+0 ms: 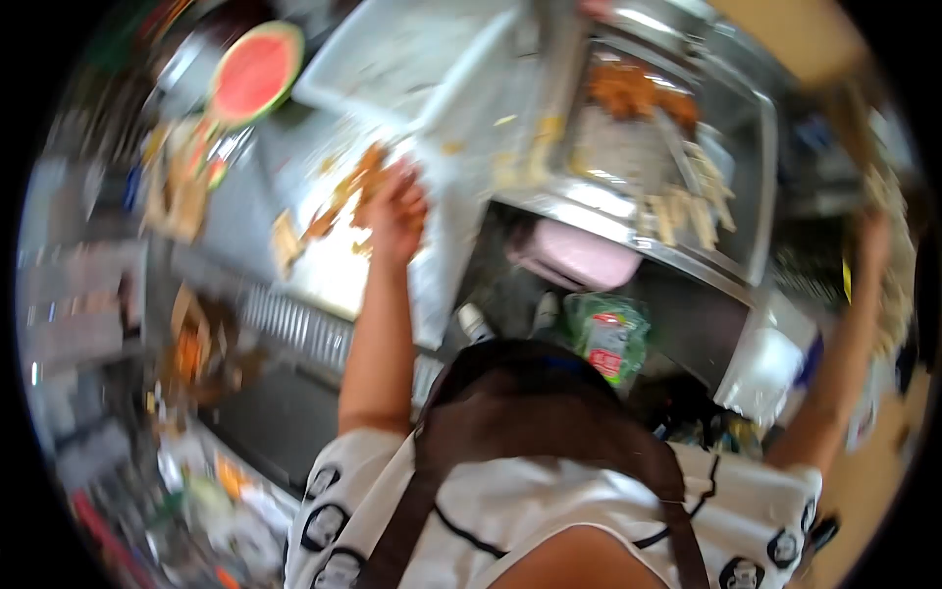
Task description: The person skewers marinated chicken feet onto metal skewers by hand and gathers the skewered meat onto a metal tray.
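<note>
My left hand [397, 211] is over the metal counter with its fingers curled in. Beside it, and partly behind it, lie orange-brown food pieces [343, 201], which look like seasoned meat strips. What the fingers hold, if anything, is hidden by blur. Out at the far right, my right arm is stretched away from my body. My right hand [873, 231] is against or beside a pale, shaggy bundle [891, 285]. Motion smears its fingers, so their grip does not show.
A white tray [339, 49] stands behind my left hand, with a cut watermelon [257, 74] beside it. To the right, a metal tray [765, 196] holds orange meat and pale sticks [702, 221]. A pink tub [579, 257] and green plastic bag [608, 329] are below.
</note>
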{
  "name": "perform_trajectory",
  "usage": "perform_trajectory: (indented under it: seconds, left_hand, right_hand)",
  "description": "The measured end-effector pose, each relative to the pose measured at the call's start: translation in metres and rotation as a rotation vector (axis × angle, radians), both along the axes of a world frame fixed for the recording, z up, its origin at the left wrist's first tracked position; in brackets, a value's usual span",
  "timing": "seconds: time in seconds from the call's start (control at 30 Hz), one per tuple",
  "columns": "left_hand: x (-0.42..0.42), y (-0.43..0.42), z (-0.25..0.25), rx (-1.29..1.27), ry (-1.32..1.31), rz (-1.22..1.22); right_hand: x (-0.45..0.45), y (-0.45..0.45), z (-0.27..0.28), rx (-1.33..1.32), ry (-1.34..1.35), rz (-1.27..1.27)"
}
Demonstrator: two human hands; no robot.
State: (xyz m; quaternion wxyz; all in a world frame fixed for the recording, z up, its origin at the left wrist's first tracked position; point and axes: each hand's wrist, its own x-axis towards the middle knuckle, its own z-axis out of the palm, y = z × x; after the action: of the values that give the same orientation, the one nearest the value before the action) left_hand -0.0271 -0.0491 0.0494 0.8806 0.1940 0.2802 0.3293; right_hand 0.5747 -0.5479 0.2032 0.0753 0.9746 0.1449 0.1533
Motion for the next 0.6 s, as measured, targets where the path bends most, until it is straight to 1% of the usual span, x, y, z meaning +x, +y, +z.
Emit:
perform_trajectory:
  seconds: [0.03,0.07,0.1,0.13,0.2,0.23,0.3,0.33,0.37,0.4,0.43,0.47,0.5,0.53,0.57,0.6]
  left_hand:
    - [-0.005,0.004,-0.010,-0.031,-0.164,-0.054]
    - [-0.006,-0.001,-0.002,-0.155,-0.236,-0.026]
    - [-0.008,-0.002,-0.002,-0.250,-0.300,-0.007]
    - [-0.008,-0.007,0.005,-0.261,-0.257,0.069]
    - [-0.007,-0.015,0.021,-0.304,-0.145,0.212]
    - [-0.008,-0.017,0.016,-0.304,-0.145,0.218]
    - [-0.012,-0.010,0.001,-0.154,0.005,0.159]
    - [-0.015,-0.007,-0.006,-0.152,0.008,0.154]
    - [-0.018,-0.005,-0.013,-0.150,-0.038,0.113]
    - [-0.020,-0.002,-0.022,-0.149,-0.086,0.073]
    - [-0.022,0.001,-0.031,-0.159,-0.130,0.085]
    - [-0.020,0.000,-0.026,-0.159,-0.134,0.084]
    - [-0.017,-0.003,-0.016,-0.195,-0.140,0.148]
    - [-0.016,-0.005,-0.009,-0.233,-0.146,0.214]
    - [-0.017,-0.006,-0.006,-0.239,-0.150,0.219]
    - [-0.018,-0.005,-0.003,-0.197,-0.144,0.210]
  right_hand:
    - [0.038,-0.041,-0.012,0.063,-0.119,0.152]
    - [0.035,-0.043,-0.005,0.084,-0.088,0.214]
    - [0.015,-0.044,0.018,0.150,-0.106,0.277]
    - [-0.011,-0.030,0.042,0.261,-0.158,0.349]
    - [-0.091,0.018,0.104,0.495,-0.239,0.540]
    - [-0.135,0.041,0.134,0.597,-0.276,0.654]
    - [-0.229,0.087,0.178,0.790,-0.360,0.922]
    - [-0.272,0.109,0.187,0.852,-0.397,1.012]
    - [-0.314,0.124,0.192,0.896,-0.435,1.018]
    - [-0.342,0.133,0.192,0.938,-0.475,1.025]
    - [-0.352,0.129,0.188,0.937,-0.478,1.025]
    - [-0.363,0.122,0.185,0.216,-1.143,0.995]
    - [-0.373,0.116,0.180,-0.591,-1.686,0.813]
    - [-0.380,0.118,0.165,-1.030,-1.869,0.616]
    - [-0.386,0.120,0.149,-1.468,-2.075,0.461]
    - [-0.391,0.127,0.112,-1.964,-2.478,-0.203]
